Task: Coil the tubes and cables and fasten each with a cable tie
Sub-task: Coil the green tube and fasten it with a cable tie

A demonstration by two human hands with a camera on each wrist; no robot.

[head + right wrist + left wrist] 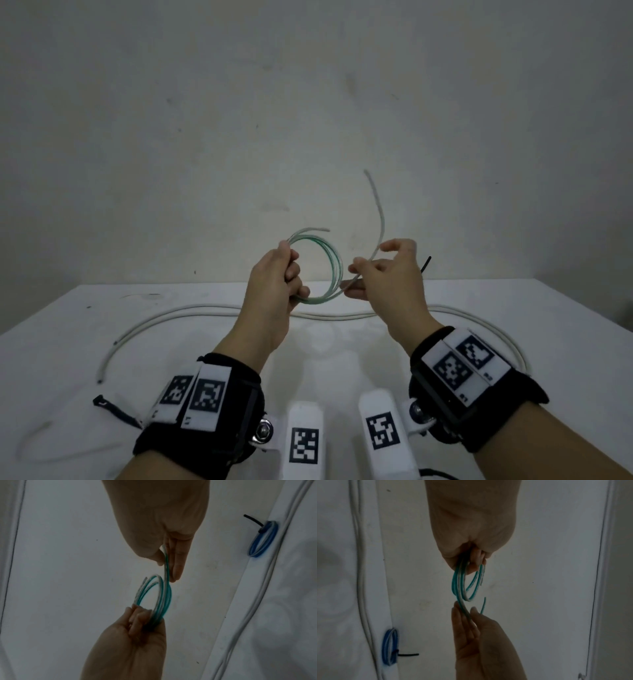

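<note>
Coiling step under way: left hand (pixel 274 274) clamps the thin green-and-white tube coil (pixel 334 270) in mid-air above the white table (pixel 513 308); right hand (pixel 387 274) pinches its loose tail. Next, probably: wrap the tail in, then fetch a tie.

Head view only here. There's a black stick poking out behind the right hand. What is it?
Observer: It's the tail of a black cable tie, fastened round a blue coil that your view hides.
Operator: Where's that coil?
Observer: It lies on the table, right beside the long white cable.
Operator: Does the right hand actually have the green strand?
Observer: Yes. In the right wrist view, the right hand pinches the free strand of the green-and-white cable between thumb and fingers, just above the coiled loops.
</note>
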